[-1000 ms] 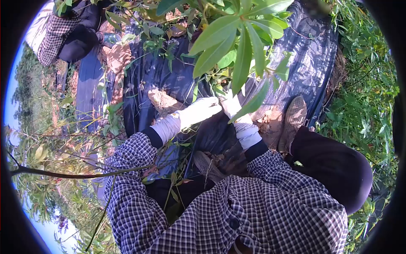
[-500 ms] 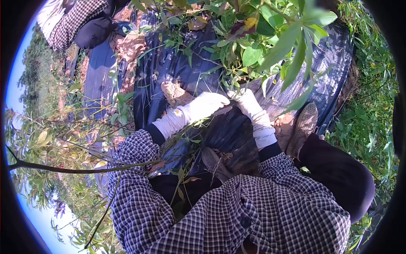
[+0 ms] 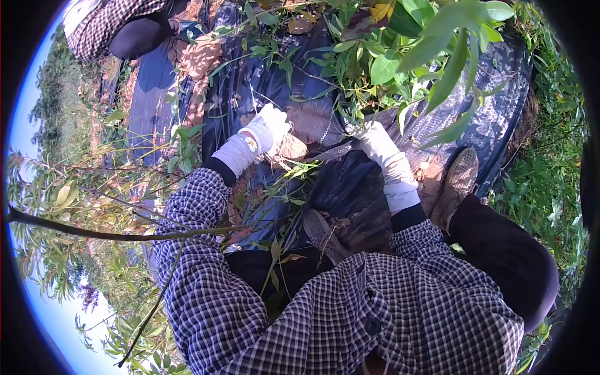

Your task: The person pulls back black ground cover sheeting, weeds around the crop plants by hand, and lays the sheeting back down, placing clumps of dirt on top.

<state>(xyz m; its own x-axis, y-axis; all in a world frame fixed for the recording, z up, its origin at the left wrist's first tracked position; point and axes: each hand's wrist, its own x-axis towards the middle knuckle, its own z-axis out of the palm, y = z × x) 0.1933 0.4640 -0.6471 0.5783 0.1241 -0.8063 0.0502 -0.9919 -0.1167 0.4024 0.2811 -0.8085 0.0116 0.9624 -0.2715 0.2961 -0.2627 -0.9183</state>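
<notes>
My left hand [image 3: 267, 128], in a white glove, is closed in a fist above the black plastic sheet [image 3: 334, 194]. A thin pale stalk [image 3: 267, 99] sticks out by its fingers, and a brown clod [image 3: 291, 148] lies just below. My right hand [image 3: 377, 142], also gloved, is closed at the foot of a leafy green plant [image 3: 382, 67]. From its fingers a grey, flat, blade-like strip [image 3: 332, 152] reaches left; its other end and any handle are hidden. Loose grass blades [image 3: 301, 169] lie between the hands.
A bare branch [image 3: 119, 236] crosses from the left in front of my sleeve. My shoes [image 3: 461, 178] stand on the sheet. Dense weeds [image 3: 540, 187] line the right side. Another person [image 3: 119, 28] in a checked sleeve is at the upper left.
My left hand has moved left and up, away from the right hand, and curled into a fist. My right hand has shifted slightly right. The view has moved a little.
</notes>
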